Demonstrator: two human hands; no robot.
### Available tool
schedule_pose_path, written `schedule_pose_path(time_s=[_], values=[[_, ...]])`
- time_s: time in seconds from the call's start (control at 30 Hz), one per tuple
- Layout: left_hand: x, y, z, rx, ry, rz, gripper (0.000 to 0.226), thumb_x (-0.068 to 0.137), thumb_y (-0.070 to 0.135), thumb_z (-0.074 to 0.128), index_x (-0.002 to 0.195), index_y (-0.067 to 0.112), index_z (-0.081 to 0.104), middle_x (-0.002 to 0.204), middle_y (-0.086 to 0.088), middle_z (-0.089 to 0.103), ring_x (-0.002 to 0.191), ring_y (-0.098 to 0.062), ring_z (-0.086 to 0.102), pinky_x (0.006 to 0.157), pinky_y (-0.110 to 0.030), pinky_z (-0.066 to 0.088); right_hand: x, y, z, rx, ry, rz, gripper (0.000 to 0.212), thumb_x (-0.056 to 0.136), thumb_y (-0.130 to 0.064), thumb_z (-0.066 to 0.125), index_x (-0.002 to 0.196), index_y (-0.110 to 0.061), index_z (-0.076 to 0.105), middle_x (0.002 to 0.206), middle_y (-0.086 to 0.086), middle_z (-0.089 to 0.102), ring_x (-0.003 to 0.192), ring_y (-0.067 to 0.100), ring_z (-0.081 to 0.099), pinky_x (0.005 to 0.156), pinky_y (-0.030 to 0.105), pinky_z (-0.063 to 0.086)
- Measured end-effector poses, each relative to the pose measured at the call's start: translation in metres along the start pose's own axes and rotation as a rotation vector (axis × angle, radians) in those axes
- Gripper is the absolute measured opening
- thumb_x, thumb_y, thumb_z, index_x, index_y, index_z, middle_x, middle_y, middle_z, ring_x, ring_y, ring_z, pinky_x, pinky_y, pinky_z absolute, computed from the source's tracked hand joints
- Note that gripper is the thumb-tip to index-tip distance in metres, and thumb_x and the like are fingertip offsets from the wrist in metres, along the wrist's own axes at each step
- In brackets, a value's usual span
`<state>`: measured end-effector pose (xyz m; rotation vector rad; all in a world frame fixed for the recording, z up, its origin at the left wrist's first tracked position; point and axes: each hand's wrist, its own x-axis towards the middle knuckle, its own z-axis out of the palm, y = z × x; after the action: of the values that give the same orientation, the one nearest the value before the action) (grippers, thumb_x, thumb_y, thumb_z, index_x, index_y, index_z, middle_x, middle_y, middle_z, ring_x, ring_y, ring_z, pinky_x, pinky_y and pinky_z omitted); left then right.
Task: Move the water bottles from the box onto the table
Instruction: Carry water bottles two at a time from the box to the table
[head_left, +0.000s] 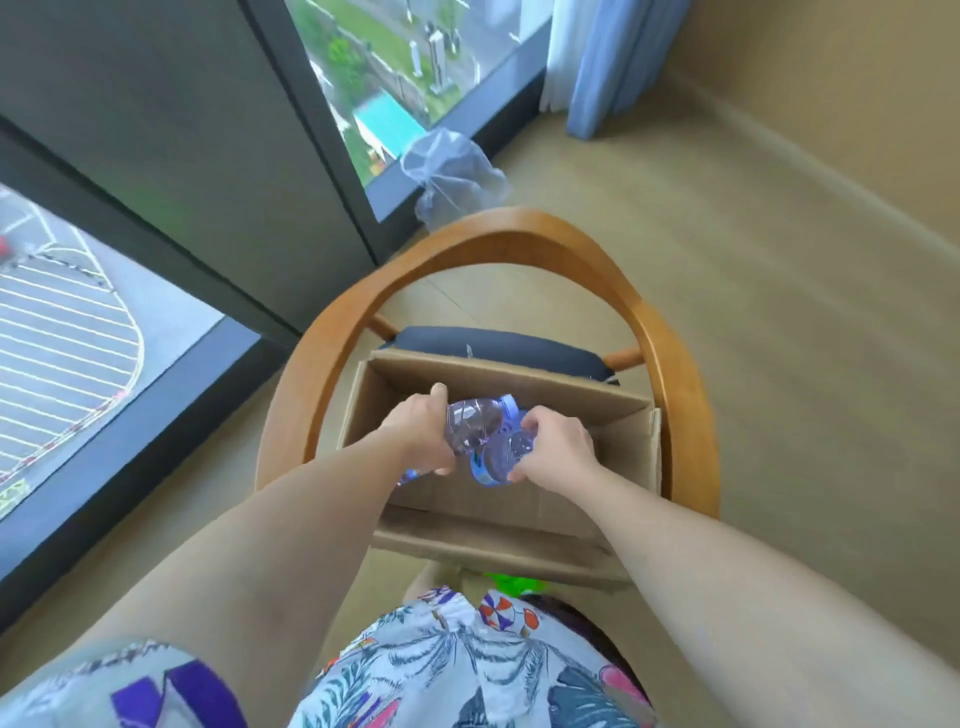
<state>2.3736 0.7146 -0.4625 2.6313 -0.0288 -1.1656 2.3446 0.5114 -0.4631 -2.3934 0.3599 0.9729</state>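
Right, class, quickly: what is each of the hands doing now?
Left hand: grips a water bottle.
Right hand: grips a second water bottle.

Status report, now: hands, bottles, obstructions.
Left hand grips one water bottle. Right hand grips a second bottle. Both over the open box on the chair. No table in view.

Two clear, blue-labelled water bottles (475, 428) tilted inside the open cardboard box (597, 457).

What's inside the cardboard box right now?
Two water bottles: the left hand grips one bottle, the right hand grips the other bottle. The box floor beyond looks bare; hands and arms hide what lies beneath them.
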Motion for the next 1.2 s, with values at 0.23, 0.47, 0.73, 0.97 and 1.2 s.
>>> schedule_pose_path(time_s=[0.23, 0.47, 0.73, 0.97, 1.2], values=[[-0.066, 0.002, -0.047, -0.465, 0.312, -0.142, 0.059, 0.053, 0.029, 0.078, 0.104, 0.02, 0.05, 0.093, -0.001, 0.061, 0.081, -0.014, 0.059, 0.063, -0.034, 0.052, -0.022, -0.054, -0.06, 0.44, 0.125, -0.172, 0.061, 0.047, -0.027, 0.099, 0.104, -0.025, 0.075, 0.099, -0.004, 0.077, 0.097, 0.02, 0.071, 0.088, 0.036, 0.057], [-0.165, -0.018, -0.093, -0.89, 0.659, -0.251, 0.061, 0.047, 0.034, 0.076, 0.106, 0.027, 0.059, 0.097, 0.003, 0.066, 0.09, -0.015, 0.063, 0.063, -0.028, 0.045, -0.082, -0.155, -0.08, 0.892, -0.035, -0.418, 0.019, 0.068, -0.029, 0.093, 0.069, -0.019, 0.076, 0.067, -0.007, 0.072, 0.056, 0.006, 0.061, 0.052, 0.019, 0.046], [-0.318, -0.083, -0.083, -1.361, 1.094, -0.334, 0.059, 0.043, 0.02, 0.079, 0.099, 0.02, 0.061, 0.102, -0.01, 0.071, 0.088, -0.028, 0.068, 0.078, -0.045, 0.06, -0.195, -0.262, -0.018, 0.893, -0.509, -0.55, 0.032, 0.086, -0.046, 0.074, 0.088, -0.016, 0.065, 0.067, 0.004, 0.064, 0.051, 0.019, 0.064, 0.063, 0.042, 0.063], [-0.494, -0.144, 0.0, -1.449, 1.435, -0.485, 0.074, 0.045, 0.019, 0.08, 0.117, 0.014, 0.063, 0.119, -0.009, 0.067, 0.107, -0.025, 0.064, 0.085, -0.039, 0.052, -0.35, -0.301, 0.091, 0.575, -0.812, -0.741, 0.038, 0.09, -0.044, 0.069, 0.099, -0.006, 0.07, 0.07, 0.008, 0.073, 0.061, 0.026, 0.074, 0.06, 0.047, 0.064], [-0.681, -0.152, 0.168, -1.493, 1.839, -0.637, 0.025, 0.063, 0.026, 0.088, 0.083, 0.015, 0.077, 0.082, -0.006, 0.077, 0.092, -0.037, 0.072, 0.089, -0.049, 0.057, -0.537, -0.264, 0.222, 0.243, -1.031, -1.013, 0.039, 0.085, -0.05, 0.077, 0.093, -0.013, 0.069, 0.065, 0.003, 0.072, 0.055, 0.022, 0.07, 0.064, 0.054, 0.065]])
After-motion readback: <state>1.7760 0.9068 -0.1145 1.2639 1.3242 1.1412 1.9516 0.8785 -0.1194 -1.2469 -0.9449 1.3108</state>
